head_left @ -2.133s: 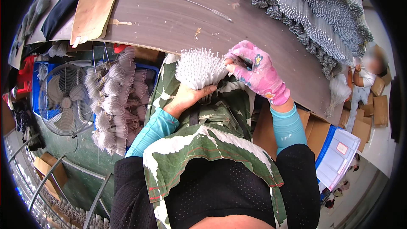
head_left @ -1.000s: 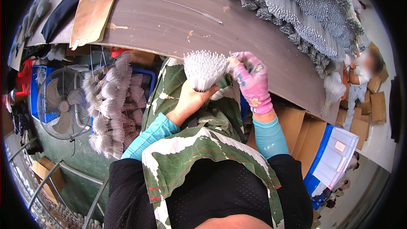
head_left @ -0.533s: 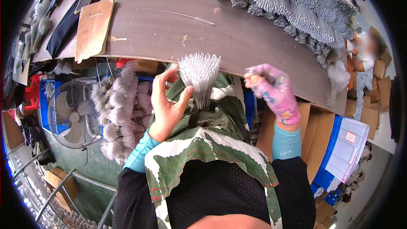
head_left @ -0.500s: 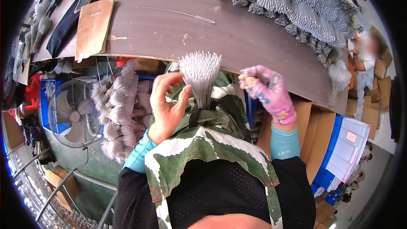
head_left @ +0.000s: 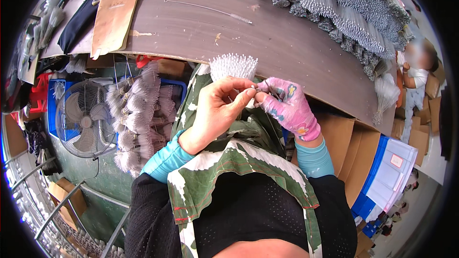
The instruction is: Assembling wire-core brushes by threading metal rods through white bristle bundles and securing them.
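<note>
In front of my lap, a bundle of thin white-tipped brushes (head_left: 233, 67) stands upright against the green camouflage apron (head_left: 210, 162). My hands cover its lower part. My bare left hand (head_left: 221, 107) is closed in a pinch, thumb against forefinger, just on the near side of the bundle. Touching it fingertip to fingertip is my right hand (head_left: 289, 107), in a pink flowered glove with bare fingertips, its fingers also closed. Something small and dark shows between the two sets of fingertips, too small to name.
A single wire brush (head_left: 210, 10) and a brown paper envelope (head_left: 114, 21) lie on the table (head_left: 191, 38). Stacked wire bundles (head_left: 334, 14) fill its far right. Below are a fan (head_left: 86, 119), hanging brush bundles (head_left: 138, 114), a cardboard box (head_left: 344, 148) and another person (head_left: 418, 74).
My hands were apart, the left open beside the bundle and the right closed off to its right. Now they have come together in front of it, and my left fingers have closed into a pinch.
</note>
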A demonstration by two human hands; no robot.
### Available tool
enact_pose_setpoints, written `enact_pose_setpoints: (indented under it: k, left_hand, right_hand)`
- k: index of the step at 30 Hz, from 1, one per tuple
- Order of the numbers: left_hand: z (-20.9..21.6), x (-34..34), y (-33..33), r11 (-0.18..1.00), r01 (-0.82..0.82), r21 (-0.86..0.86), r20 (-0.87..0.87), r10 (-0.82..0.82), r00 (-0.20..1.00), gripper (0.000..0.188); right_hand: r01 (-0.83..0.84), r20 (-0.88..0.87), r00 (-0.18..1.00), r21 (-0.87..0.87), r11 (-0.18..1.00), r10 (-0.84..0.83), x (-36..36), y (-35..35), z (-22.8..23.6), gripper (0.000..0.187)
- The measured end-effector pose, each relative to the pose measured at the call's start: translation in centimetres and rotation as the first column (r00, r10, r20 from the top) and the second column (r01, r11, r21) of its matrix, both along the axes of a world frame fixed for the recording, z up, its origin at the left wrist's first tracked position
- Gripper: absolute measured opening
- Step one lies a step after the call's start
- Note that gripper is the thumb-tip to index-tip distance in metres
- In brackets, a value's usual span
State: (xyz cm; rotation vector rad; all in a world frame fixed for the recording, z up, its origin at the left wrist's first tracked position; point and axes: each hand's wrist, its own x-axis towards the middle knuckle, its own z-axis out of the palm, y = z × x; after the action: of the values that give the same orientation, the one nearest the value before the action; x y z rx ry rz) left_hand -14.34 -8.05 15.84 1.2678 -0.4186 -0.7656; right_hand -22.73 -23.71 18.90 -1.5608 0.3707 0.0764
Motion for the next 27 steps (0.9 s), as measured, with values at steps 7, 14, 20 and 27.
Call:
enact_pose_setpoints:
  k: [7,14,20,27]
  left_hand:
    - [1.0,0.2,-0.1,0.984,-0.155,0.085,0.724,0.046,0.688,0.013]
    - [0.7,0.1,0.1,0.989,-0.139,0.045,0.775,0.053,0.629,0.015]
    - [0.8,3.4,3.7,0.903,-0.423,0.069,0.689,0.264,0.675,0.009]
    - [-4.7,5.3,11.2,0.782,-0.548,0.298,0.585,0.303,0.752,0.009]
  right_hand:
    - [0.008,0.124,0.992,-0.262,0.965,0.026,-0.5,0.6,-0.3,0.014]
    - [-0.009,0.177,0.981,-0.392,0.92,0.085,-0.6,1.0,0.7,0.016]
    - [0.209,0.617,0.772,-0.017,0.978,-0.154,-0.4,-0.9,2.6,0.02]
    - [0.631,0.382,0.561,0.376,0.678,-0.734,3.4,-6.3,4.7,0.011]
